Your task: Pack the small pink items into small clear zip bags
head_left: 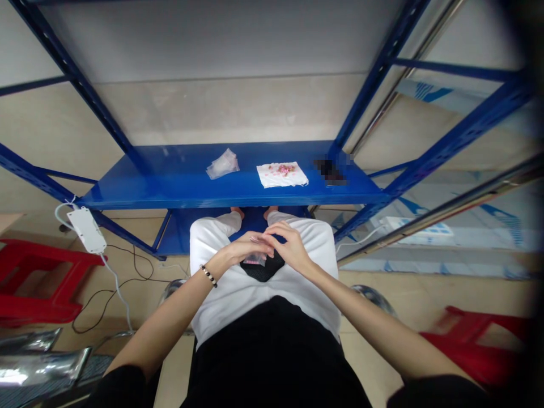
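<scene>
Off the front edge of a blue steel shelf (178,192), a clear plastic bag (255,260) is being pinched between the left hand (244,247) and right hand (289,246), close over the chest.

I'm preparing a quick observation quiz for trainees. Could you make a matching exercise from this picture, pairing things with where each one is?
Things:
1. Beaded bracelet
2. White paper with pink bits
3. Red stool
4. Small clear bag

Places:
A. On the blue shelf
B. In the left hand and right hand
C. On the left wrist
D. On the floor

Pairs: 1-C, 2-A, 3-D, 4-B
</scene>
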